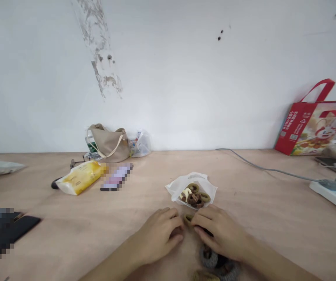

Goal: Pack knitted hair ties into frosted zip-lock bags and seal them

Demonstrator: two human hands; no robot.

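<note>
"How many hands?"
"Two: one left hand [156, 238], one right hand [220, 234]."
"Bags by the wall?"
"Three: a tan shoulder bag [109, 144], a red tote bag [305, 128], a clear plastic bag [141, 144]."
"Power strips?"
"One white power strip [335, 195]."

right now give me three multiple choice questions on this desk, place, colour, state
1. Where is the beige handbag?
A) by the wall, behind the yellow packet
B) on the power strip
C) on a chair

2. What colour are the carrier bag's handles?
A) blue
B) red
C) black

3. What state is the white pouch in?
A) open, rings showing
B) sealed shut
C) torn in half

1 A, it stands at the wall.
2 B, the loops show red.
3 A, rings sit in its mouth.
</note>
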